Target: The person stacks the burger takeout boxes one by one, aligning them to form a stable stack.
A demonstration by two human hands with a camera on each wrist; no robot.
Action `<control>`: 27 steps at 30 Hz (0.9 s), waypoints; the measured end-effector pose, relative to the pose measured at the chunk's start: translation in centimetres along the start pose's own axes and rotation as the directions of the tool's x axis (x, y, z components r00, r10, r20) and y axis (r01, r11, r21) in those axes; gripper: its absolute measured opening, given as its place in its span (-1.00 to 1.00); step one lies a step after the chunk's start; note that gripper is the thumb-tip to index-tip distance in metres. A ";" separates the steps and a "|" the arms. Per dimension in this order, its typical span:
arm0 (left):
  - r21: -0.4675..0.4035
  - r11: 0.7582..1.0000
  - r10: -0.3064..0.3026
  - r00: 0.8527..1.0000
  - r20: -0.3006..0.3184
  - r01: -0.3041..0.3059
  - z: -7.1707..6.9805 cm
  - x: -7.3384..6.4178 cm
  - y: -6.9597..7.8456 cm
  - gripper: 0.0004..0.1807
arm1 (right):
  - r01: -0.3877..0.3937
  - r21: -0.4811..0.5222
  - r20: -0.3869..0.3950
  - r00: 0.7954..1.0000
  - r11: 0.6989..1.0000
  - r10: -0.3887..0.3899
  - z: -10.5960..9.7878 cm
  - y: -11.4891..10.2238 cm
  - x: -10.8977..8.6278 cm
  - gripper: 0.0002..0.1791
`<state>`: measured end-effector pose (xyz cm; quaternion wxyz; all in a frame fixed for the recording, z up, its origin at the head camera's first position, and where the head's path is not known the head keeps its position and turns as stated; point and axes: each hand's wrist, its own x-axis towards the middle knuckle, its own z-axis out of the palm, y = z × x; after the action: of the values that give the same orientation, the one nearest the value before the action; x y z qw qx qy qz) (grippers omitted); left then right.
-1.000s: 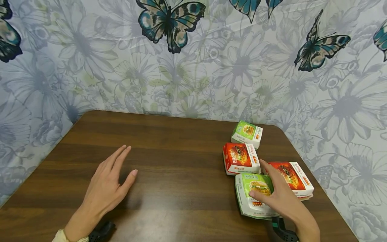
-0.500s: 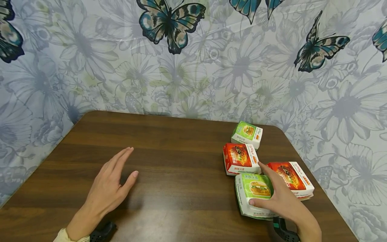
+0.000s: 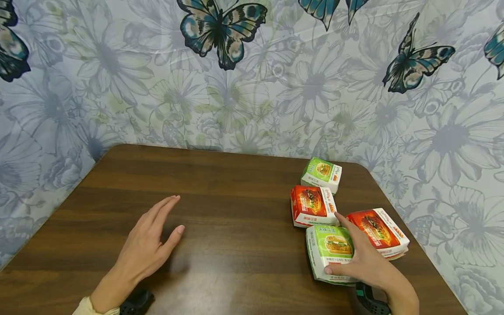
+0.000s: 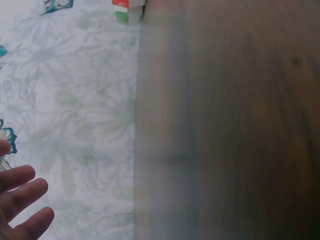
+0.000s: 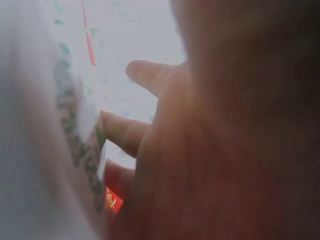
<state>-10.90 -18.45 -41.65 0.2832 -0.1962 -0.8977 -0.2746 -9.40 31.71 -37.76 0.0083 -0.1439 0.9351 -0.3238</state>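
A green-and-white burger box (image 3: pixel 334 245) stands nearest on the right side of the table. My right hand (image 3: pixel 366 258) grips it from the right, thumb on its near part and index finger reaching its far right corner. In the right wrist view, the other fingers (image 5: pixel 125 132) lie along the box's white printed side (image 5: pixel 75 130). Close beside that hand is a red burger box (image 3: pixel 378 229), partly behind the fingers. My left hand (image 3: pixel 151 245) hovers over the left of the table, fingers spread and holding nothing; its fingertips show in the left wrist view.
Another red burger box (image 3: pixel 313 203) stands directly behind the near green one. A smaller-looking green box (image 3: pixel 322 173) is behind that, near the far edge of the brown wooden table (image 3: pixel 236 197). A flower-and-butterfly cloth (image 3: pixel 252 100) hangs beyond.
My right thumb has slid down the green box toward its near side. The red box on the right has turned and shifted slightly. My left hand has drifted a little to the right.
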 end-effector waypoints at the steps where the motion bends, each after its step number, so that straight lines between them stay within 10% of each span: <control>1: -0.005 1.000 -0.001 1.000 0.005 0.001 0.1 0.0 0.0 -0.24 | -0.005 -0.002 0.005 1.000 1.000 0.005 0.0 0.0 0.0 0.40; 27: -0.103 0.993 -0.060 0.997 0.057 0.066 0.7 -0.4 0.4 -0.37 | -0.017 -0.051 0.078 0.997 0.999 0.021 0.0 0.2 0.0 0.24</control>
<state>-10.67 -17.82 -42.24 0.2392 -0.1896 -0.8952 -0.3247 -9.46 31.83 -37.91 0.0443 -0.1479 0.9433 -0.2940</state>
